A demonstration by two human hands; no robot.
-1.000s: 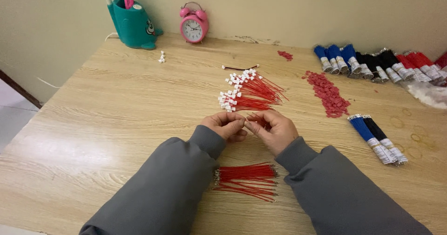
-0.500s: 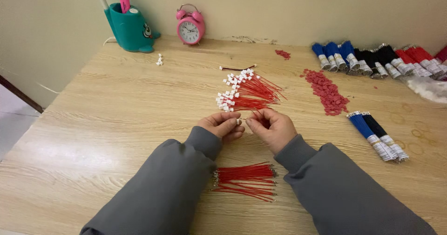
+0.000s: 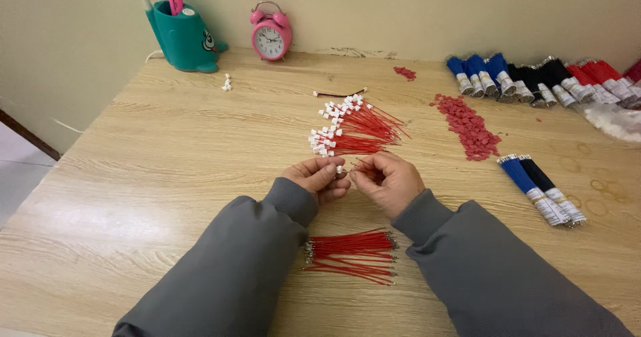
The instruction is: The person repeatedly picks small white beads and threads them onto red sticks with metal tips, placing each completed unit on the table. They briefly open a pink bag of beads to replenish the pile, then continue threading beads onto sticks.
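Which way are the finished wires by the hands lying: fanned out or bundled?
Fanned out. The pile of red wires with white connectors lies loosely spread on the table, connectors toward the left, no tie visible.

matt wood-grain table [image 3: 167, 150], grey cloth sleeves [image 3: 254, 257]

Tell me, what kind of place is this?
Probably a small home workbench for putting wires together: a wooden table with piles of red wires, bundles of blue and black wires, and a pink alarm clock.

hands [image 3: 354, 180] pinching red wire [image 3: 364, 169], wooden table [image 3: 167, 150]
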